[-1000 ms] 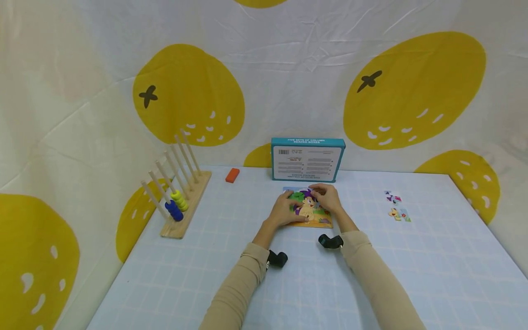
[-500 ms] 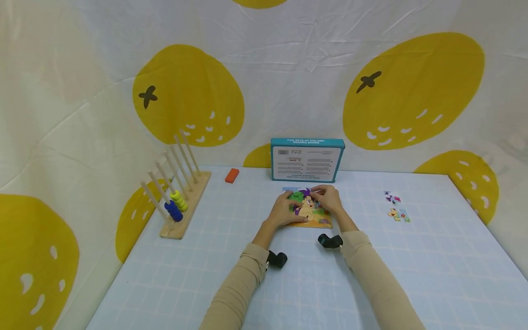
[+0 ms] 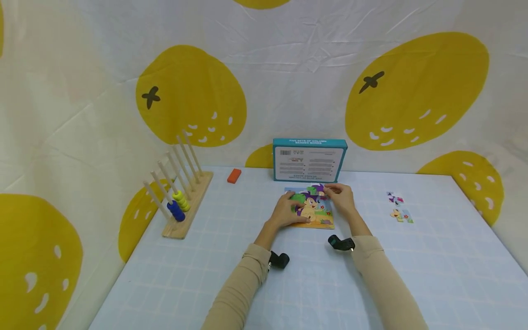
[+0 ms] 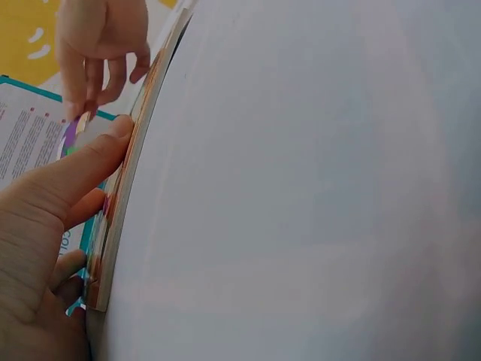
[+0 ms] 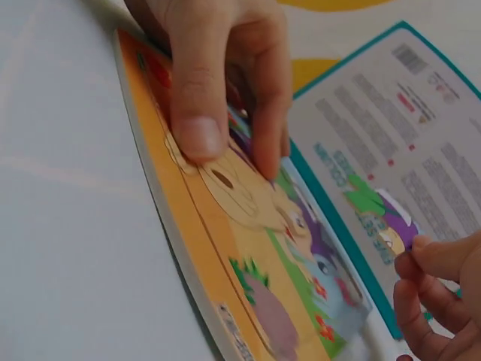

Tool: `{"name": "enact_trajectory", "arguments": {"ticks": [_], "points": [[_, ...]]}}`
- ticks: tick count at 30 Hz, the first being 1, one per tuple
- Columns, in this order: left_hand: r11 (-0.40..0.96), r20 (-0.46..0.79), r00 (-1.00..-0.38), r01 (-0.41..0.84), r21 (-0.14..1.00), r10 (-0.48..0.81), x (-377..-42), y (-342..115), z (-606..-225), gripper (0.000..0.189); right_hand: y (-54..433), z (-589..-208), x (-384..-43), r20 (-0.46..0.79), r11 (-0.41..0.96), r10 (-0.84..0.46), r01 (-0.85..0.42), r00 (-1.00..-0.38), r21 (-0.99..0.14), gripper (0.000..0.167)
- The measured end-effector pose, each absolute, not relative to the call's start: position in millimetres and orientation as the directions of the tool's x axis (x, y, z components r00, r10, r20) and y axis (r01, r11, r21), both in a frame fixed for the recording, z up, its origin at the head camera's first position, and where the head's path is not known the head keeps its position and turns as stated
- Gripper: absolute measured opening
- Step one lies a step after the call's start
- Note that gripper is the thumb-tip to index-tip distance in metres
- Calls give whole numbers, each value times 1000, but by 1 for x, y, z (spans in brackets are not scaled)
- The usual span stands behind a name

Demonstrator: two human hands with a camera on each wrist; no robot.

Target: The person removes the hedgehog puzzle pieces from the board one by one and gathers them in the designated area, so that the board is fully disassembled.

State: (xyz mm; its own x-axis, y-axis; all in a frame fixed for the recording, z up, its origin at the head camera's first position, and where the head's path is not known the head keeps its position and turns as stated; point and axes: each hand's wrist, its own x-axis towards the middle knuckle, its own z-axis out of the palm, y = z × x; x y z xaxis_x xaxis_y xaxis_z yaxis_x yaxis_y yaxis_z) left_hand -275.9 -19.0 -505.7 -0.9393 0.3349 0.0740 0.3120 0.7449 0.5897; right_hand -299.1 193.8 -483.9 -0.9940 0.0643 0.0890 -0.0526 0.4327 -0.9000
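Observation:
My left hand rests on the left part of a cartoon jigsaw puzzle in its board, fingers spread over the picture. In the right wrist view its thumb presses the face close to the orange border, with a fingertip beside it. My right hand pinches a purple-and-green puzzle piece between thumb and finger. That piece is raised above the puzzle's far edge, in front of the box. The left wrist view catches the board edge-on.
A teal-edged box stands right behind the puzzle. Several loose puzzle pieces lie to the right. On the left is a wooden peg stand with blue and yellow beads; an orange block lies near the back edge.
My right hand has lifted the purple-and-green piece off the puzzle's upper part and shifted right and slightly back. My left hand has stayed on the board.

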Motion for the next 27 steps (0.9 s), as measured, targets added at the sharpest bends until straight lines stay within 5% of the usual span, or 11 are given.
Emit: {"name": "enact_trajectory", "arguments": {"ticks": [16, 27], "points": [[752, 41, -953, 263, 604, 301, -275, -16, -508, 56, 307, -482, -281, 63, 446, 249, 56, -966, -893, 35], [745, 53, -949, 277, 607, 310, -276, -17, -508, 56, 329, -480, -278, -191, 388, 432, 373, -881, -843, 39]]}}
